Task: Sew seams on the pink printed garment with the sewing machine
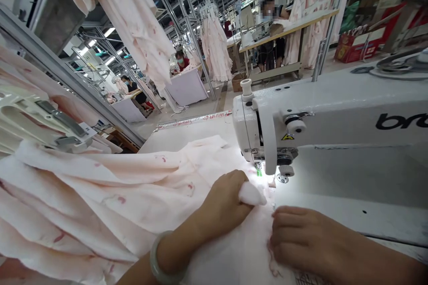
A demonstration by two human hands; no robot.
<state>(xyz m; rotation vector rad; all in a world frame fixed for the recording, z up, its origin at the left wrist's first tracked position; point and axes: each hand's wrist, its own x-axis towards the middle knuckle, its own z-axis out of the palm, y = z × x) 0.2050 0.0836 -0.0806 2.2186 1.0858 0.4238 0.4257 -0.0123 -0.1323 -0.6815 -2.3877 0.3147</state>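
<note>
Pale pink printed fabric [110, 196] lies bunched across the sewing table and runs under the needle of a white sewing machine [321, 116]. My left hand [222, 207], with a pale bangle on the wrist, is closed on a fold of the fabric just in front of the presser foot [259, 170]. My right hand [299, 238] lies beside it on the right, fingers curled and pressed down on the fabric's edge near the needle.
More pink garments hang overhead at the left [133, 18] and on a rack farther back [216, 44]. Other people sit at sewing tables in the background [270, 13]. A white clip hanger [40, 120] lies at the left.
</note>
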